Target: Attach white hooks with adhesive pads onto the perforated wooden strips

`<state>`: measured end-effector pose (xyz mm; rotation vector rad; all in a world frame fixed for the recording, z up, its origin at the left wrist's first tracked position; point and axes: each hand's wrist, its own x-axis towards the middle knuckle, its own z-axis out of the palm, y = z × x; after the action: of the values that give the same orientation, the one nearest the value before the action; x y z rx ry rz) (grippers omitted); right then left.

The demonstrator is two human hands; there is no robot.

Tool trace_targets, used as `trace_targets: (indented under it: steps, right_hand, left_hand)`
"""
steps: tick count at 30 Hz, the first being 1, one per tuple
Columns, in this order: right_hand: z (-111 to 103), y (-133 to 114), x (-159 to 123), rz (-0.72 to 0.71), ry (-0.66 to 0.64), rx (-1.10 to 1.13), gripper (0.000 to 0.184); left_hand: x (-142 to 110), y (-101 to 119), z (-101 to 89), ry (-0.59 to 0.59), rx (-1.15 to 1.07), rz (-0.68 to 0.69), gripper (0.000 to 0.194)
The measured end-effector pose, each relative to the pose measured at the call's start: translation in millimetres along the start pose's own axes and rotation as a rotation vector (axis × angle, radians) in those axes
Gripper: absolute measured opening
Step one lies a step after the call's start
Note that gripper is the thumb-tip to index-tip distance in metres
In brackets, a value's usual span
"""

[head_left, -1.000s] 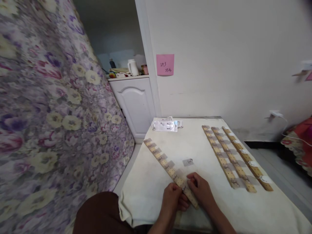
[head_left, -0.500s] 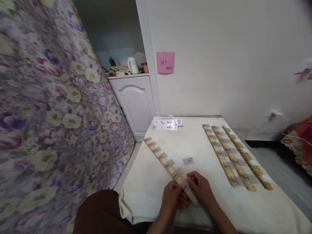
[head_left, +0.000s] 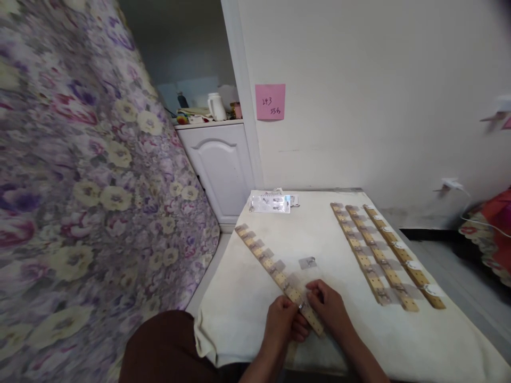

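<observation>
A long wooden strip (head_left: 268,261) with several clear adhesive hooks stuck along it lies diagonally on the white cloth-covered table (head_left: 239,298). My left hand (head_left: 282,323) and my right hand (head_left: 329,308) meet at the strip's near end. Both have their fingers pinched together on a small hook piece there, pressed against the wood. One loose clear hook (head_left: 307,262) lies on the cloth just beyond my right hand.
Three more wooden strips (head_left: 377,255) with hooks lie side by side on the table's right. A clear packet (head_left: 270,203) sits at the far edge by the wall. A floral mattress (head_left: 80,186) leans at left; a white cabinet (head_left: 219,165) stands behind.
</observation>
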<state>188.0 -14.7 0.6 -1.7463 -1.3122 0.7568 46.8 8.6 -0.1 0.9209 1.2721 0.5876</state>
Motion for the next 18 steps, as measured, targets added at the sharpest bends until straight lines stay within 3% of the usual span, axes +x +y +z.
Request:
trace_targets:
  steps: [18]
  right_hand:
    - [0.8, -6.5, -2.6, 0.038, -0.012, -0.053, 0.024]
  left_hand:
    - [-0.6, 1.1, 1.1, 0.009, 0.016, -0.001, 0.014]
